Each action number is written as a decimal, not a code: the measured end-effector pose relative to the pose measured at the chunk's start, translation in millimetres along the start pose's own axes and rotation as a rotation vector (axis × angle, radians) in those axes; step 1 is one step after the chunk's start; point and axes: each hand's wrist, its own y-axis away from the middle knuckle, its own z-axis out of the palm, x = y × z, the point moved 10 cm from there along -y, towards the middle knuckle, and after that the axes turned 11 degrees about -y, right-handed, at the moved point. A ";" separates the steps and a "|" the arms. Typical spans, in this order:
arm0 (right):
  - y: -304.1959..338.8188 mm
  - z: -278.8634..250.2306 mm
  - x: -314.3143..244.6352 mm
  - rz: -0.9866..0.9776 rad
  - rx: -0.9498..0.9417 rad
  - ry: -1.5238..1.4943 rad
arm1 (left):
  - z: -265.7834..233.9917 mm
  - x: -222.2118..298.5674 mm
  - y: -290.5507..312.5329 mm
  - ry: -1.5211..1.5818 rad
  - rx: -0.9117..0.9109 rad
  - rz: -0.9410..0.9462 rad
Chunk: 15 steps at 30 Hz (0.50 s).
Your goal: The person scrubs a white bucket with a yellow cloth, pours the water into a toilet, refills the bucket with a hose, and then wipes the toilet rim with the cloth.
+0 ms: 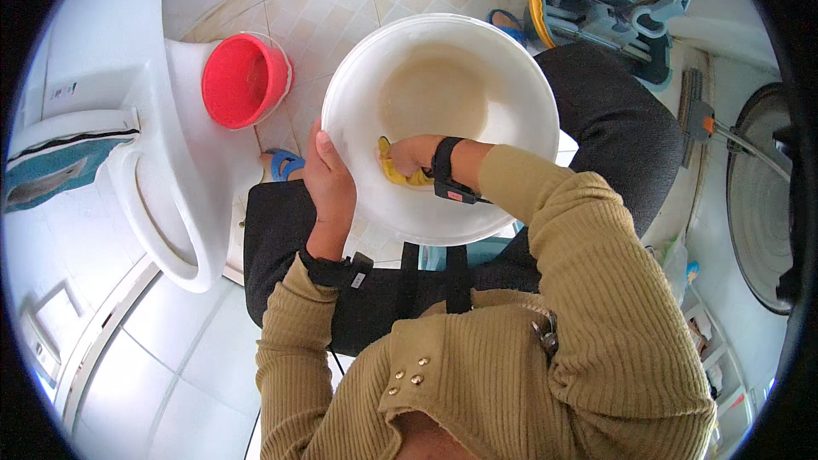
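A large white bucket [511, 111] stands between my knees, its inside facing up and its bottom looking brownish. My left hand [331, 183] grips the bucket's left rim, the thumb over the edge and the other fingers outside. Inside the bucket, my right hand [413, 156] presses a yellow cloth [394, 173] against the near left part of the wall. The fingers of that hand are curled around the cloth and partly hidden by it. Both wrists carry black straps, the right one with a small black box.
A red bucket [245, 81] with a handle stands at the left beside a white toilet [153, 196]. Far right is a mop bucket [596, 21] with a yellow rim. A grey floor squeegee [694, 115] and a large round dark lid [763, 196] lean along the right wall.
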 end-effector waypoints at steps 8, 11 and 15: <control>6.7 -128.3 20.0 -0.699 0.977 -0.495 | 0.6 -8.8 2.3 -0.042 -0.036 -0.064; -18.4 -113.0 20.7 -0.502 0.778 -0.034 | 0.3 -6.5 0.5 -0.072 -0.020 -0.046; -42.9 -22.7 -0.1 -0.375 0.097 -0.253 | -0.2 -7.2 0.3 -0.046 -0.022 -0.055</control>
